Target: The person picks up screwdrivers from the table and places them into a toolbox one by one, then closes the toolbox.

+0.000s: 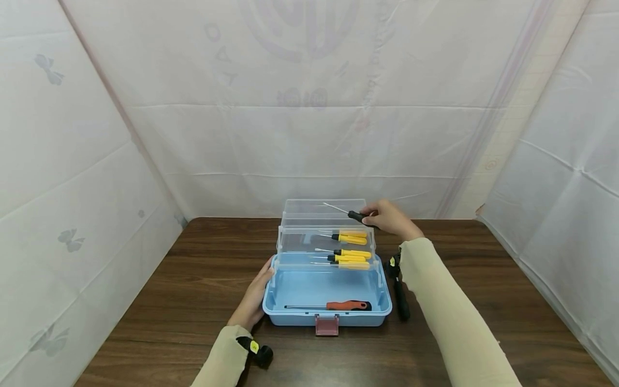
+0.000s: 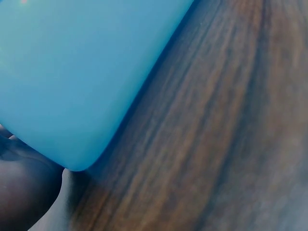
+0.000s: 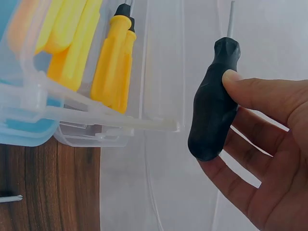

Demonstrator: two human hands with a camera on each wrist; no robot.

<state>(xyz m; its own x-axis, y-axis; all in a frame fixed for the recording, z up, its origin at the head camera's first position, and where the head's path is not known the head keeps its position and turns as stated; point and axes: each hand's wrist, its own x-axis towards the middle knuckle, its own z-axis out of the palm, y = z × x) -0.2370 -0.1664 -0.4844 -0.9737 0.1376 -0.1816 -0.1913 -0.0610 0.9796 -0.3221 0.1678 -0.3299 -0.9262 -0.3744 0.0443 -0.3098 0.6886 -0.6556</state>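
A black-handled, steel-shafted screwdriver (image 1: 357, 216) is pinched between thumb and fingers of the right hand (image 1: 390, 219), near the top tier of the clear plastic stepped tray (image 1: 296, 237). The left hand (image 1: 255, 296) is laid against the blue plastic toolbox (image 1: 291, 320); its finger curl cannot be told. Were the pinch loosened, yellow-handled screwdrivers (image 1: 353, 240) could be struck.

Stretched below as a dark wood-grained table (image 1: 193, 285), backed by a creased white rear sheet (image 1: 271, 145) bearing a faint round emblem (image 1: 300, 32) and mauve stripe (image 1: 495, 107). Hung alongside as a left sheet (image 1: 92, 156) dotted with grey bow-shaped prints (image 1: 71, 240) and a creased right sheet (image 1: 570, 129).
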